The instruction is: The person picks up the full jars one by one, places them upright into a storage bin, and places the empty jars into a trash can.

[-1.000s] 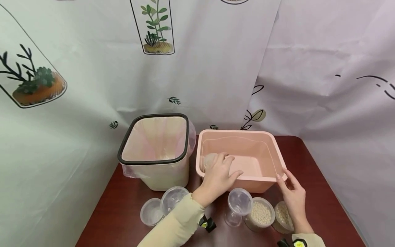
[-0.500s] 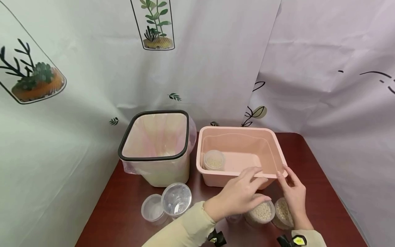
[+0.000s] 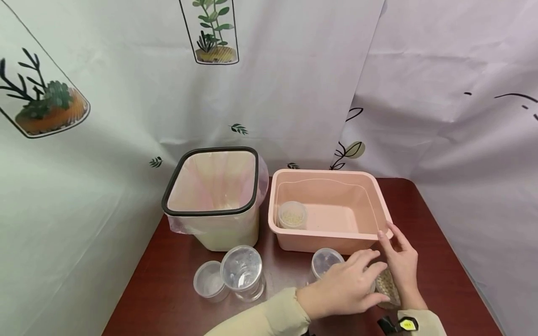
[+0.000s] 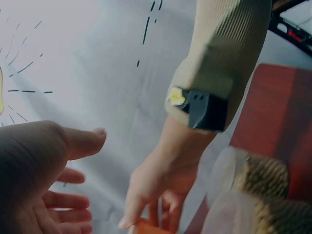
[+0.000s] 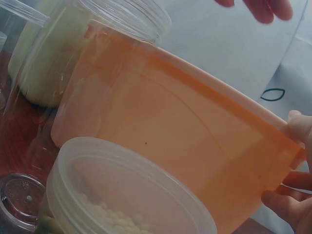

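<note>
My left hand point(image 3: 346, 284), fingers spread and holding nothing, hovers above the lidded jars at the front right. It largely hides a jar with pale beans point(image 5: 126, 190). Another bean jar point(image 3: 387, 288) is partly visible between both hands. With thumb and fingers, my right hand point(image 3: 401, 270) pinches the front right corner of a pink plastic basin point(image 3: 328, 235). Inside the basin, at its left end, stands a small clear tub of pale beans point(image 3: 293, 215). An empty-looking clear jar point(image 3: 326, 261) stands just left of my left hand.
Left of the basin is a cream bin point(image 3: 229, 233) with a black rim and thin liner bag. Before it stand a shallow clear tub point(image 3: 210, 281) and a taller clear jar point(image 3: 241, 270). A patterned cloth point(image 3: 294, 93) hangs behind the dark red table point(image 3: 155, 289).
My left hand has let go of the bean tub in the basin, come out and moved right and nearer, over the jars. The right hand keeps its hold on the basin corner.
</note>
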`<state>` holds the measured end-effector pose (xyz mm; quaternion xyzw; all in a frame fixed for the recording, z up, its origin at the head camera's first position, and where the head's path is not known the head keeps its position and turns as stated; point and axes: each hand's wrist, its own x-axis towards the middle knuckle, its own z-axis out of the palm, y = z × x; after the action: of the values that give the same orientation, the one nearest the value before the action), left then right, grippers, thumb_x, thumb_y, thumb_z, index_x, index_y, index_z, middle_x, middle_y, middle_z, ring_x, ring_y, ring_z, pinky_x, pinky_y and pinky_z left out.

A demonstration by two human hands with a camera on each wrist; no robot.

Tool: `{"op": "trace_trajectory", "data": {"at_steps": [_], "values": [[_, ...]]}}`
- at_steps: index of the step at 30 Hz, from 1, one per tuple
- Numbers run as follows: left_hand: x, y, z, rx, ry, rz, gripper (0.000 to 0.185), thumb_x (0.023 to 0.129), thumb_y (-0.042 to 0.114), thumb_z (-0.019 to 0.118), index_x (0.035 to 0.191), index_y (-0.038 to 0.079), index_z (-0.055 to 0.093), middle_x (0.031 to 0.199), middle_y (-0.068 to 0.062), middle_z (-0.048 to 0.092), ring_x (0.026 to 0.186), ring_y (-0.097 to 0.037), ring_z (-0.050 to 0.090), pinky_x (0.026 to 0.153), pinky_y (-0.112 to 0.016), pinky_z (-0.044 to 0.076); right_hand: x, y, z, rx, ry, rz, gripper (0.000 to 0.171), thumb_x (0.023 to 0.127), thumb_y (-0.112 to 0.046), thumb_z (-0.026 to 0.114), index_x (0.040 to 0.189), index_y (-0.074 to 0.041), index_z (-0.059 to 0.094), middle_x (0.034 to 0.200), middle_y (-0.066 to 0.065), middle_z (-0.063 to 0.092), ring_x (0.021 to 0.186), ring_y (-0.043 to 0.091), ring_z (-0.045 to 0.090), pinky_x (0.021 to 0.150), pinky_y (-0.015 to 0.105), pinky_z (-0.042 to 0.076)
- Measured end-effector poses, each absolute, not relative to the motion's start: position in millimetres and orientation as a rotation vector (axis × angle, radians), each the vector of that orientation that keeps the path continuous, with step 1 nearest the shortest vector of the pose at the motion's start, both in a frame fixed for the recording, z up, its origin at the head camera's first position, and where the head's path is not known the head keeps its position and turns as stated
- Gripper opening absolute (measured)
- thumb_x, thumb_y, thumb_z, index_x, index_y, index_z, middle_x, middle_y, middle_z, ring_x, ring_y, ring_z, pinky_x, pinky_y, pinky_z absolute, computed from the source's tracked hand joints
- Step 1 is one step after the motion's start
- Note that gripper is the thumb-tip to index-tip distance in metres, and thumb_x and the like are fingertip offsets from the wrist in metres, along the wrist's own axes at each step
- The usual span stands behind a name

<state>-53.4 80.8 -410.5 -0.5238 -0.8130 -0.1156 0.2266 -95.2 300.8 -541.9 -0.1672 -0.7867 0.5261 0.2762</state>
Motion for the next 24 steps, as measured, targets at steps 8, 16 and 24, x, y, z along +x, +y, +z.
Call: {"op": "trace_trajectory", "data": {"at_steps": [8, 16, 24], "values": [[-47, 93, -426, -1.477, -2.294, -0.45, 0.068, 0.083, 0.053, 0.06, 0.129, 0.005, 0.047, 0.135, -0.019, 0.035, 0.128, -0.031, 0.034, 0.106, -0.029, 0.025, -89, 290, -524, -0.492, -2.107, 1.439, 0.045, 0.083, -0.032, 0.07, 0.127, -0.029, 0.059, 0.09, -0.004, 0.061, 0.074, 0.002, 0.056, 0.059, 0.011, 0.045], [-43, 100, -447, -1.498, -2.484, -0.596, 0.076, 0.082, 0.054, 0.061, 0.136, 0.006, 0.036, 0.142, -0.02, 0.026, 0.137, -0.032, 0.016, 0.108, -0.034, 0.02, -78, 273, -492, -0.478, -2.098, 1.476, 0.044, 0.085, -0.022, 0.068, 0.128, -0.018, 0.058, 0.09, -0.009, 0.059, 0.074, -0.003, 0.054, 0.058, 0.009, 0.042], [-40, 103, -468, -1.399, -2.715, -0.624, 0.069, 0.093, 0.056, 0.037, 0.141, 0.007, 0.029, 0.146, -0.025, 0.018, 0.138, -0.036, 0.007, 0.109, -0.038, 0.018, -86, 283, -512, -0.474, -2.093, 1.463, 0.045, 0.084, -0.027, 0.069, 0.128, -0.022, 0.059, 0.107, 0.003, 0.061, 0.081, -0.001, 0.056, 0.063, 0.008, 0.043]]}}
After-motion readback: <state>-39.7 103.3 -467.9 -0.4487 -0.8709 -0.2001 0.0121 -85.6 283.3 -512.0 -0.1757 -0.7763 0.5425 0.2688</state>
